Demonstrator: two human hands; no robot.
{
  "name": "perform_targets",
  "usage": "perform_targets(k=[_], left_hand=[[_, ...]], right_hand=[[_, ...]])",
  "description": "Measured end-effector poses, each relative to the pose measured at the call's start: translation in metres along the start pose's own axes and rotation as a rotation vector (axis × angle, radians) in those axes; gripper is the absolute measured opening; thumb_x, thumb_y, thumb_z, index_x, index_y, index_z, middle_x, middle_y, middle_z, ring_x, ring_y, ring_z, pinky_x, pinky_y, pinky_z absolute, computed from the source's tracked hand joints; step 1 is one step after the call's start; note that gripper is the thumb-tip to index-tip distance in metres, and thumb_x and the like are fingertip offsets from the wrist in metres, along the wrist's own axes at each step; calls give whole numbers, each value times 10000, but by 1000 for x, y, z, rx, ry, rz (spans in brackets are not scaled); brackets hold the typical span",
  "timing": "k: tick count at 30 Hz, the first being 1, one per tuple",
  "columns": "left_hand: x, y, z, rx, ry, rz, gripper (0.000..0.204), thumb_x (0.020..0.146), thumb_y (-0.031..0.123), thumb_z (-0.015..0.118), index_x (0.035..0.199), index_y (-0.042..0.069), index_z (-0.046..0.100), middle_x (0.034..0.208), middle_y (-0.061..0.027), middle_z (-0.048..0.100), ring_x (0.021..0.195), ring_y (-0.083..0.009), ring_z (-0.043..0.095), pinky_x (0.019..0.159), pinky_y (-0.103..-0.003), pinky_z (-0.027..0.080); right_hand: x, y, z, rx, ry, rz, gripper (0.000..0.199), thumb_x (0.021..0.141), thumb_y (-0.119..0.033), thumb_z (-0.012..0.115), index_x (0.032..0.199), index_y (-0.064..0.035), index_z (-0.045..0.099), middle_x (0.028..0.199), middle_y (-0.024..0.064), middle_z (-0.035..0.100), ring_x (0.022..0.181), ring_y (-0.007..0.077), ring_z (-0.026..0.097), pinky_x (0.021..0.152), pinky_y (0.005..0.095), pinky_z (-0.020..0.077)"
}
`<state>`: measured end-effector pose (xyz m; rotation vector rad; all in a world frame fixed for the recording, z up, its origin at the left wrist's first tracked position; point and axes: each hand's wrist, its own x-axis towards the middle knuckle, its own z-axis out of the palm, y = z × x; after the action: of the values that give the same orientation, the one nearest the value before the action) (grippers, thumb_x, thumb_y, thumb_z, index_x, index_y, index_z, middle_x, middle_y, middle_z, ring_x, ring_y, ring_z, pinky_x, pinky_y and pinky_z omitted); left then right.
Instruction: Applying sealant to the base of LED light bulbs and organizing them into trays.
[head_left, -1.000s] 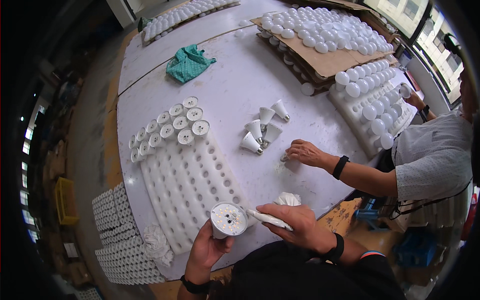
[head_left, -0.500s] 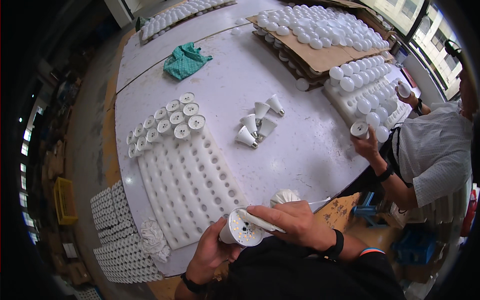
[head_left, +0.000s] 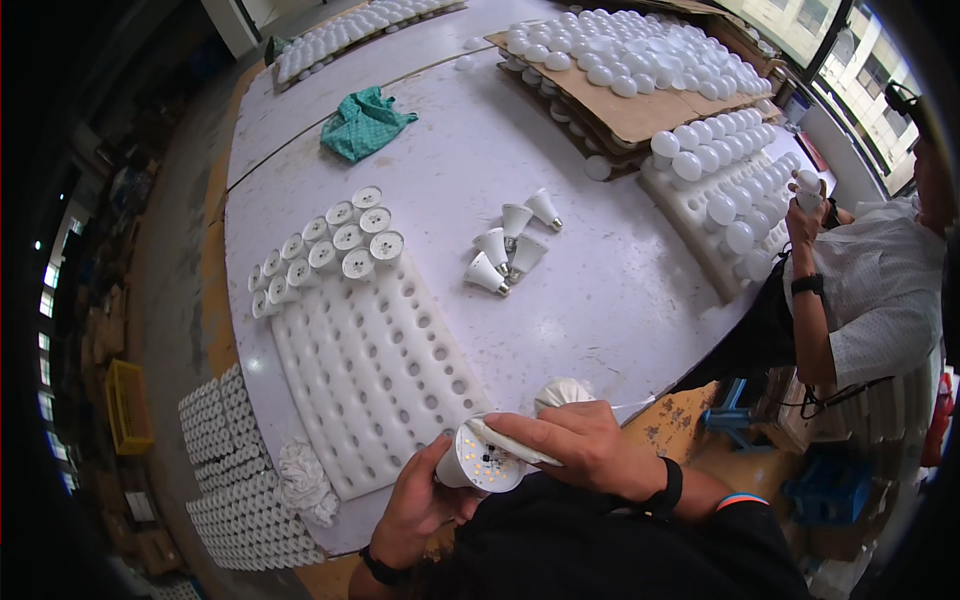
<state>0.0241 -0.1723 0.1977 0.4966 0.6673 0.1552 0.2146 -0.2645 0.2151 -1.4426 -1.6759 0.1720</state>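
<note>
At the near edge of the table my left hand (head_left: pixel 412 508) is wrapped round a white LED bulb body (head_left: pixel 486 466), its open top facing me. Yellow LEDs dot the board inside. My right hand (head_left: pixel 585 442) pinches a folded white cloth (head_left: pixel 515 441), pressed along the upper right rim of the bulb body. Just beyond my hands lies a perforated white foam tray (head_left: pixel 370 365). Rows of similar bulb bodies (head_left: pixel 347 237) stand at its far end. To the right of them several loose bulb bodies (head_left: pixel 489 273) lie on their sides.
Across the table's right side, a person (head_left: pixel 865 290) holds a bulb beside a foam tray (head_left: pixel 690 215) of domed bulbs. Cardboard sheets (head_left: pixel 640 115) carry many white domes. A green cloth (head_left: pixel 365 125) lies farther back. Crumpled white cloth (head_left: pixel 305 485) sits at the near left edge.
The co-worker's hands have come together on a bulb; earlier they were apart, one with a bulb body, the other with a dome. My own grip looks nearly the same.
</note>
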Motion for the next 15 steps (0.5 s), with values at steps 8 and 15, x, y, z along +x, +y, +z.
perform_targets(k=[8,15], left_hand=[[-2,-2,-3,-70,6,-9,493,917,423,316,1053,-15,497,701,-129,591,463,-151,562,330,-214,416],[-8,-2,-7,-50,72,122,475,910,407,371,1103,-16,466,826,-135,607,580,-196,608,425,-251,466]], right_hand=[[-2,1,1,-54,20,-15,509,580,-69,629,1086,-93,577,560,1,432,436,143,479,385,281,372],[-3,2,0,-66,-15,2,476,577,-60,619,1051,-87,581,572,6,455,445,158,491,402,284,384]])
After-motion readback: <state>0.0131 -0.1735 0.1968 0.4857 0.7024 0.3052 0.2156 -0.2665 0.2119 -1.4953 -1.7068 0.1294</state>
